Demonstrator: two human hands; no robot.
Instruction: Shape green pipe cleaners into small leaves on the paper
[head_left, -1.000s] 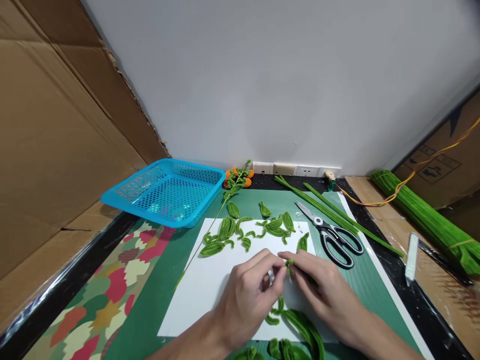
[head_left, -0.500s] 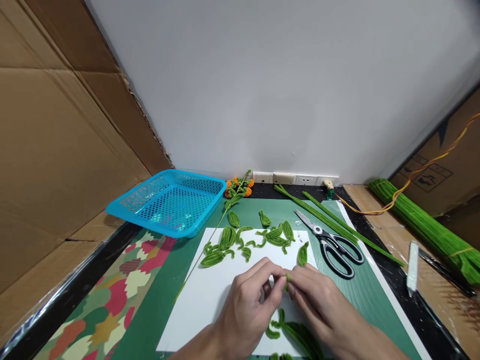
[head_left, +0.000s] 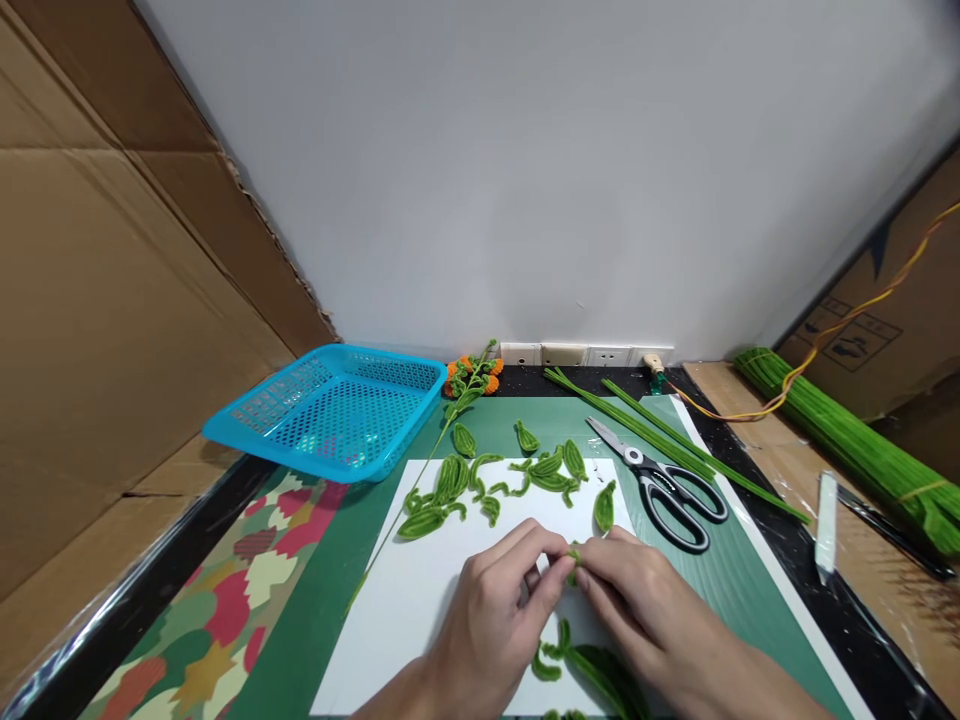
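Observation:
A short piece of green pipe cleaner (head_left: 574, 562) is pinched between my two hands above the white paper (head_left: 420, 620). My left hand (head_left: 506, 600) grips its left side with thumb and forefinger. From the right, my right hand (head_left: 637, 585) closes its fingertips on the same piece, hiding much of it. Below the hands lie a curled green piece (head_left: 551, 655) and a larger pipe-cleaner leaf (head_left: 606, 678), partly covered by my right hand. One small leaf (head_left: 604, 508) rests just beyond my right fingers. Several more leaves (head_left: 452, 480) and curled bits are spread over the paper's far side.
Black-handled scissors (head_left: 667, 490) lie on the green mat (head_left: 757, 580), beside long green pipe cleaners (head_left: 637, 425). A blue basket (head_left: 352, 468) stands at the left, near an orange-flowered stem (head_left: 469, 385). At the right are a white-handled tool (head_left: 826, 525) and a green bundle (head_left: 847, 435).
The view has shifted slightly. Both hands stay almost in the same place, still pinching the small green piece, which looks turned a little between the fingertips.

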